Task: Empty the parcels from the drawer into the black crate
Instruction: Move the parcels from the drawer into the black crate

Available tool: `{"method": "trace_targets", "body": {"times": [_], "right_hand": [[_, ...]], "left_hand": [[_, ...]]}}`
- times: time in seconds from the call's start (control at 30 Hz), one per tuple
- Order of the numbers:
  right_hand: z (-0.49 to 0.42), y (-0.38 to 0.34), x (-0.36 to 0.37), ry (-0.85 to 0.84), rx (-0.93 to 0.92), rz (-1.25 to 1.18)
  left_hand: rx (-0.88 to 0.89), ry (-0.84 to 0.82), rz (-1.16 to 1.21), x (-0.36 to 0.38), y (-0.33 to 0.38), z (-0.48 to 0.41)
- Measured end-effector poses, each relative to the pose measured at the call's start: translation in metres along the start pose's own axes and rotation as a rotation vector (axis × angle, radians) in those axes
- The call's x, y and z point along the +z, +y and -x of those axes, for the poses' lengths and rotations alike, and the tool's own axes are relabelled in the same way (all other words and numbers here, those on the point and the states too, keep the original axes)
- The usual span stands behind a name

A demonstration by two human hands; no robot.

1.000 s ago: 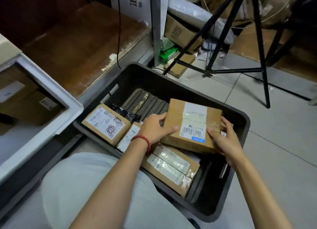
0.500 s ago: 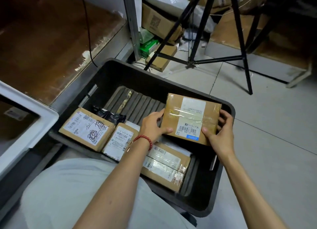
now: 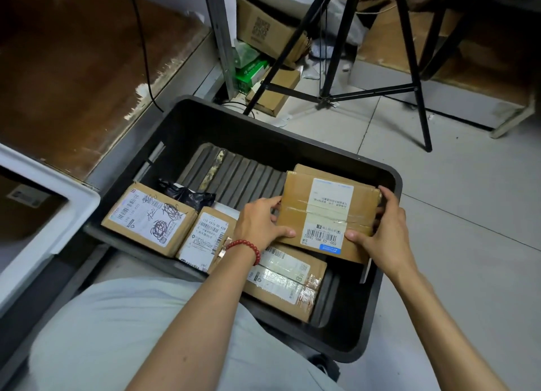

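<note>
Where the hands meet: a taped cardboard parcel (image 3: 325, 212) with a white barcode label is held inside the black crate (image 3: 248, 133), on its right side near the far right corner. Its near edge lies over another parcel. Whether it rests on anything cannot be told.
Left grip (image 3: 260, 225): clamped on the parcel's left edge, with the thumb on top and the fingers curled at the side. A red bead bracelet (image 3: 248, 247) circles the wrist.
Right grip (image 3: 383, 232): clamped on the parcel's right edge, with the thumb on top near the blue strip and the fingers wrapped round the side.
Crate, near left corner: a scribbled parcel (image 3: 149, 219), its label marked with pen scrawls, lies by the left wall. A small parcel (image 3: 205, 235) sits just beside it on the right.
Crate, near edge: a long parcel (image 3: 287, 285) bound in shiny tape lies partly under the held one.
Crate, middle: a crumpled black bag (image 3: 187, 194) lies behind the small parcel. The ribbed bottom shows toward the far wall.
Drawer (image 3: 73, 203): white, standing left of the crate, with a brown box (image 3: 26, 197) inside.
Floor (image 3: 468, 244): pale tiles carry the crate. A black tripod (image 3: 409, 53) stands beyond the crate's far edge, with a green box (image 3: 251, 71) behind it.
</note>
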State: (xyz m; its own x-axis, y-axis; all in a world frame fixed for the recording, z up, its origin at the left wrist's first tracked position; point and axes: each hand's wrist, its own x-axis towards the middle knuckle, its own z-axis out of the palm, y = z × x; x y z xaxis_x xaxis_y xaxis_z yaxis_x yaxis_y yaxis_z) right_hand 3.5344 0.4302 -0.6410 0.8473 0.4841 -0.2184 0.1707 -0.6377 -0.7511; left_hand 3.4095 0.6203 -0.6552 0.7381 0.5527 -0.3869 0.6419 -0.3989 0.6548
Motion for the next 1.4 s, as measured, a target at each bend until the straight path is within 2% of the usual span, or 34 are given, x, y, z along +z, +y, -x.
{"method": "trace_targets", "body": {"times": [0.27,0.53,0.77,0.93,1.1,1.3,1.4], "right_hand": [[0.01,0.008,-0.001,0.029,-0.056,0.058],[0.045,0.024,0.012,0.155,-0.049,0.062],[0.036,0.027,0.006,0.128,-0.068,0.133],[0.042,0.027,0.004,0.117,-0.052,0.049],[0.051,0.025,-0.001,0.2,-0.01,-0.186],[0.049,0.011,-0.005,0.266,0.113,-0.491],[0.044,0.013,-0.009,0.228,0.137,-0.57]], "left_hand": [[0.017,0.012,-0.121,0.006,-0.004,0.006],[0.082,0.016,-0.186,0.01,0.0,0.012],[0.039,-0.123,-0.22,0.009,-0.007,0.01],[0.015,-0.208,-0.032,0.011,-0.01,0.013],[0.013,-0.197,0.238,0.008,0.002,0.019],[0.016,-0.13,0.363,0.003,0.019,0.024],[-0.021,-0.135,0.441,0.002,0.02,0.023]]}}
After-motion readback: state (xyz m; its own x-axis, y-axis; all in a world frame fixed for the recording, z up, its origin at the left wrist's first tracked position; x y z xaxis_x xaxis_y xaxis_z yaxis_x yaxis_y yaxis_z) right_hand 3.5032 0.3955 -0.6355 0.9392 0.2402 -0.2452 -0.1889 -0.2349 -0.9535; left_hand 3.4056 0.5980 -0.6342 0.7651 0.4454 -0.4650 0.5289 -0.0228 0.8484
